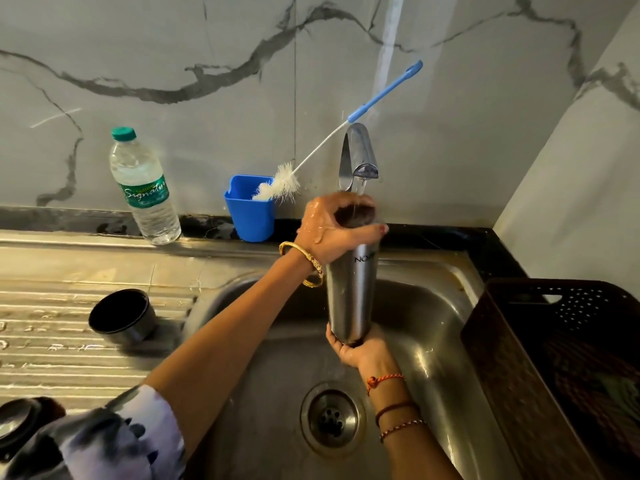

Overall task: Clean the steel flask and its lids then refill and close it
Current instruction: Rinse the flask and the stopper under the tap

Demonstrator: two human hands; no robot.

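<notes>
Steel flask [349, 296] upright over sink [429, 327], long axis 12-to-6, open mouth directly beneath tap [358, 157], water running in. My left hand [329, 226] wraps flask neck from 9 o'clock, fingers curled round rim; my right hand [360, 351] cups base from 6 o'clock. Judged step: rinse fill. Cup lid [121, 317] mouth-up at 9 o'clock on drainboard, contents unseen. Bottle brush [284, 185] stands in blue holder [251, 216] at 11. Water bottle [145, 188] beyond, partly full.
</notes>
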